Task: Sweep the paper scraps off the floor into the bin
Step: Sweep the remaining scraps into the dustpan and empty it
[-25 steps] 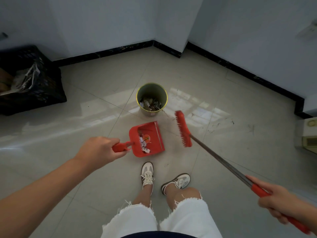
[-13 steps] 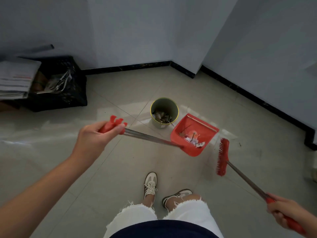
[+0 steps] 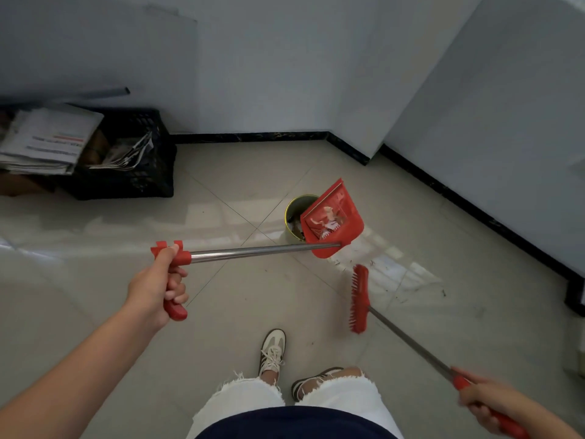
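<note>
The left hand point(image 3: 155, 288), fist wrapped around its handle, tips the red plastic long-handled dustpan point(image 3: 332, 220) with white paper scraps point(image 3: 326, 220) over the round green metal bin point(image 3: 292, 210), emptying unfinished, while the right hand point(image 3: 489, 399) clasps the red bristle broom point(image 3: 360, 299).

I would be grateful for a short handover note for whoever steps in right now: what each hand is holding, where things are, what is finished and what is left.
Left hand: closed on the red grip of the long-handled red plastic dustpan, which is lifted and tilted over the small round yellow-rimmed metal bin.
Right hand: closed on the red grip of the red-bristled broom; its head is by the floor, to the right of the feet.
Done: white paper scraps are in the pan; the bin already holds litter.
Left: finish tipping the scraps into the bin, then check the tiled floor near it, where small specks show.
</note>
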{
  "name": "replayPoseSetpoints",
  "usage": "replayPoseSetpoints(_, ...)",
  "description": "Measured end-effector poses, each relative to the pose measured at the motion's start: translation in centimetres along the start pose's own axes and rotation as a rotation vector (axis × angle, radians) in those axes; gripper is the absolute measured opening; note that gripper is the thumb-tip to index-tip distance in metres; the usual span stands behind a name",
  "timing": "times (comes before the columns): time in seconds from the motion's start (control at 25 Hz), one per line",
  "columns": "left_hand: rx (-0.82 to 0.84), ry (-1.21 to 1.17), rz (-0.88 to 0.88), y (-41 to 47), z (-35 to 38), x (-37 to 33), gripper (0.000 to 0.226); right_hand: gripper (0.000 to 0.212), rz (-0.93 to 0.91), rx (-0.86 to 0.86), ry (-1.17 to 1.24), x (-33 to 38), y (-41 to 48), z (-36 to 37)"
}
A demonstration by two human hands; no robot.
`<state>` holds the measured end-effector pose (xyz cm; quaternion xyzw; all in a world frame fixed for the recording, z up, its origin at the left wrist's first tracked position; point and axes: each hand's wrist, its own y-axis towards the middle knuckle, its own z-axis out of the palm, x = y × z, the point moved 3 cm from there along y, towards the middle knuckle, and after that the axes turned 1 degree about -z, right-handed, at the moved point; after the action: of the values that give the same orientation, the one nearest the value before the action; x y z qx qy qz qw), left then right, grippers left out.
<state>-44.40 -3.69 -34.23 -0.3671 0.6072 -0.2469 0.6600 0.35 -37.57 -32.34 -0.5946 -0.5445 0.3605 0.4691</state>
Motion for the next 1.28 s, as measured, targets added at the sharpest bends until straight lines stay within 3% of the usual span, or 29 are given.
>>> replayPoseSetpoints(0.48,-0.043,-0.341,-0.321,1.9,-1.2,3.7,0.037,0.069,-0.093,0.004,0.013,3.8,0.7,4.0)
replayPoseSetpoints(0.92,0.042,-0.723,-0.566,0.6,-1.0,10.2,0.033,0.069,-0.045,-0.022,0.06,4.2,0.6,3.2)
replayPoseSetpoints(1.04,0.068,-0.619,-0.465,-0.1,-0.8,9.1,0.034,0.071,-0.03,-0.016,0.098,3.8,0.5,2.5)
replayPoseSetpoints(1.28,0.154,-0.076,-0.026,-4.1,0.9,0.5,0.044,0.069,-0.028,0.003,0.254,1.9,-0.4,2.1)
